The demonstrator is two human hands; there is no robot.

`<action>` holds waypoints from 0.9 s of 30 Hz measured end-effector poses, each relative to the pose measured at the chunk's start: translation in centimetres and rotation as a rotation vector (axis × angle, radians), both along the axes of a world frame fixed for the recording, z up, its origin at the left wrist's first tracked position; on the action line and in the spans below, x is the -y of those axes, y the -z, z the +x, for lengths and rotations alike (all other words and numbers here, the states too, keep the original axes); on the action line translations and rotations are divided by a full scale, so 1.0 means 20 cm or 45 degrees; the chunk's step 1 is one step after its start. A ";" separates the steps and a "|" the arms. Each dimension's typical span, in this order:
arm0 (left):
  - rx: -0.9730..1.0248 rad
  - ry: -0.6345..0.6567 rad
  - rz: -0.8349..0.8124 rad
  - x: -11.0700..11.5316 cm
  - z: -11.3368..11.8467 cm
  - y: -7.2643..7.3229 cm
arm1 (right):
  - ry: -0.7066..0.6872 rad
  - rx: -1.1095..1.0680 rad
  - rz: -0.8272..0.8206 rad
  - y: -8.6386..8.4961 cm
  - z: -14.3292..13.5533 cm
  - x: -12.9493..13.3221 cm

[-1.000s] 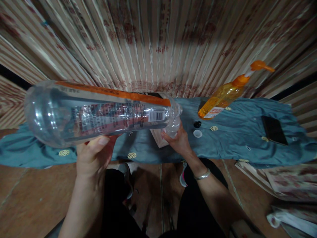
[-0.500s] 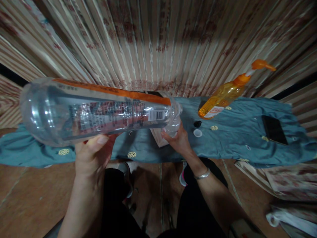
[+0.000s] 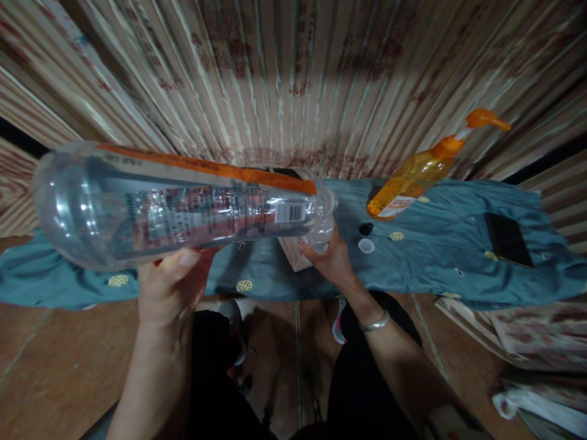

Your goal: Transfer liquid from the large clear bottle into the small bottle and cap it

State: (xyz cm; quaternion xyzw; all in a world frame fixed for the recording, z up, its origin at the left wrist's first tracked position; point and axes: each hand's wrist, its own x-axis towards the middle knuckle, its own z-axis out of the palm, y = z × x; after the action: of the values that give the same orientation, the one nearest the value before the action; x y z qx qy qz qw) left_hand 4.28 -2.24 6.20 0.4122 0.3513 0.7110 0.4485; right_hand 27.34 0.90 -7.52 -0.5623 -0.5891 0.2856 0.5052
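My left hand (image 3: pixel 177 275) is wrapped round the underside of a large clear plastic bottle (image 3: pixel 206 214) with an orange-edged label and barcode. The bottle lies nearly level, its base to the left and its neck to the right. Just below that neck, my right hand (image 3: pixel 330 253) grips a small clear plastic container (image 3: pixel 320 233); its shape is partly hidden by my fingers and the bottle. Whether the two mouths touch, I cannot tell. Beyond my right hand, a black cap (image 3: pixel 365 228) and a white cap (image 3: pixel 365 245) rest on the teal cloth (image 3: pixel 440 250).
An orange pump bottle (image 3: pixel 408 180) of yellow liquid stands to the right. Farther right lies a dark flat object (image 3: pixel 509 240). A pale box (image 3: pixel 296 256) is partly hidden beneath my hands. Pleated curtain (image 3: pixel 293 79) hangs behind the cloth-covered surface.
The large bottle's base has shifted very slightly left. Both hands keep their grip, and everything else looks the same.
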 end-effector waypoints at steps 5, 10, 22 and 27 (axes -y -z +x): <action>0.009 -0.060 -0.020 0.00 0.01 -0.02 | -0.012 0.008 0.008 0.00 0.00 0.00; 0.017 -0.043 0.028 -0.01 0.01 -0.01 | -0.016 0.011 0.024 0.01 0.01 0.00; 0.016 0.070 0.103 -0.02 -0.02 0.04 | -0.005 0.003 0.061 0.04 0.01 -0.01; 0.031 -0.011 0.061 -0.02 -0.01 0.02 | -0.012 -0.012 0.061 0.04 0.01 -0.01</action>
State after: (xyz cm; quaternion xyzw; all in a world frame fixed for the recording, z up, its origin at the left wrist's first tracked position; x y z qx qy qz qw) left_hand 4.14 -1.90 5.81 0.4125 0.3306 0.7261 0.4398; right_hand 27.45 1.18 -8.40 -0.5459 -0.5959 0.2763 0.5201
